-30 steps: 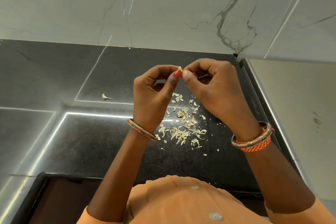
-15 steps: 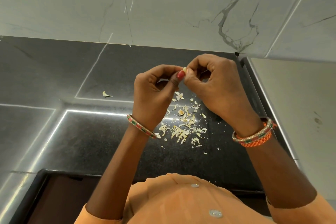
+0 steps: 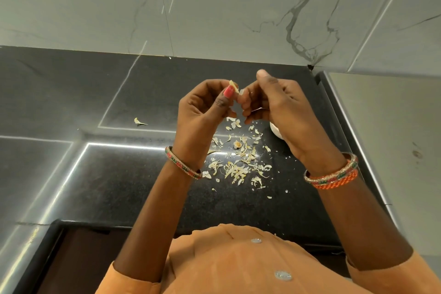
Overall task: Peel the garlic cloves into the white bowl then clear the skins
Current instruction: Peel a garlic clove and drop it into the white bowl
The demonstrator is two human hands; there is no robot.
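My left hand [image 3: 202,112] pinches a small pale garlic clove [image 3: 233,86] between thumb and fingertips, raised above the black counter [image 3: 119,186]. My right hand [image 3: 281,107] is close beside it with curled fingers, its thumb lifted, and a thin white flake of skin [image 3: 242,91] sits at its fingertips. A scatter of dry garlic skins [image 3: 238,162] lies on the counter under both hands. A sliver of the white bowl [image 3: 275,130] shows under my right hand; the rest of it is hidden.
One stray skin piece [image 3: 138,122] lies apart to the left on the counter. A marble wall [image 3: 214,7] stands behind. The counter's right edge [image 3: 346,131] borders a pale surface. A dark panel [image 3: 78,258] shows below the front edge.
My right hand has drawn slightly away from the clove, its thumb lifting, with a flake of skin at its fingertips. The clove stays in my left hand.
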